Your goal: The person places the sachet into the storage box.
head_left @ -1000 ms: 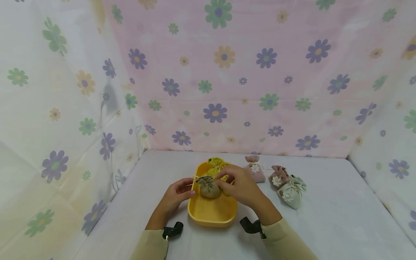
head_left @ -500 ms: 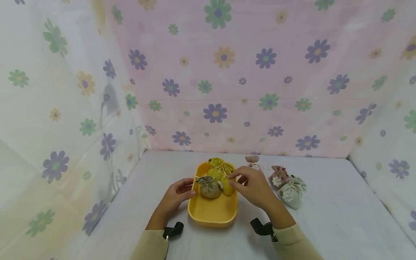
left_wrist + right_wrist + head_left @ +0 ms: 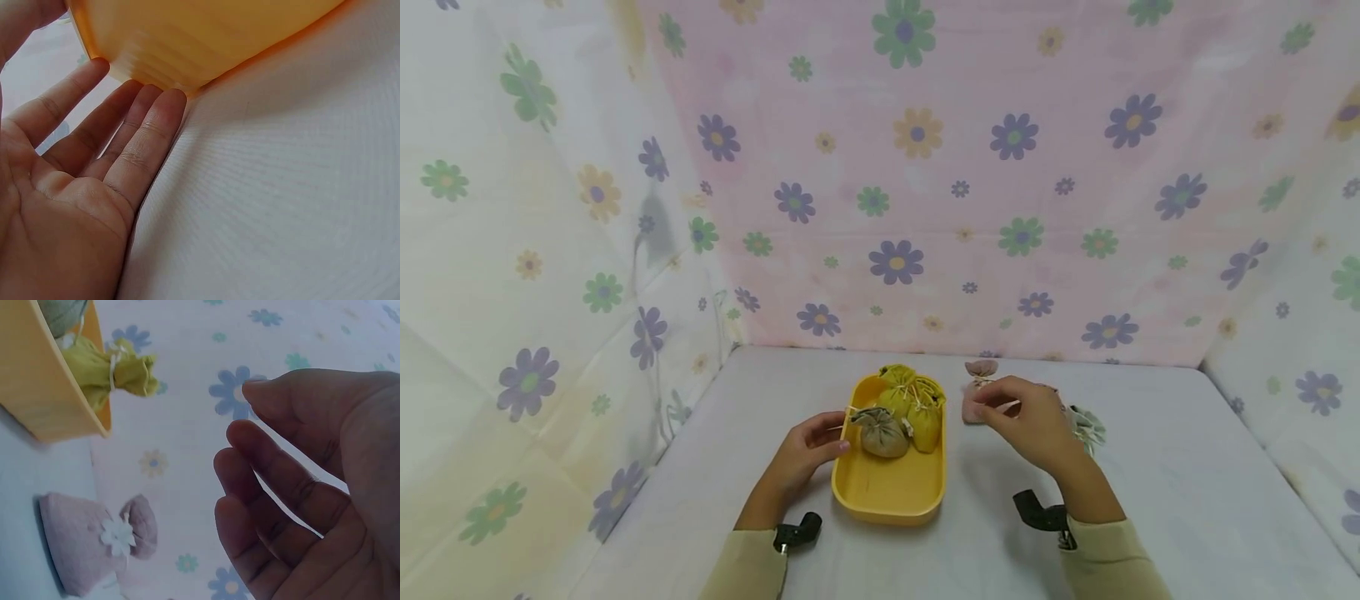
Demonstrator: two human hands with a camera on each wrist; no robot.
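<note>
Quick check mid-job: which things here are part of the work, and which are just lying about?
In the work:
yellow tray, steadied by left hand
three sachets inside
pink sachet, near right hand

Lying about:
green sachet
flowered backdrop

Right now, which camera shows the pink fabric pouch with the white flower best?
The right wrist view: the pink fabric pouch lies there whole, flower visible, apart from the right hand. In the head view that hand partly hides the pouch. The left wrist view shows none of it.
</note>
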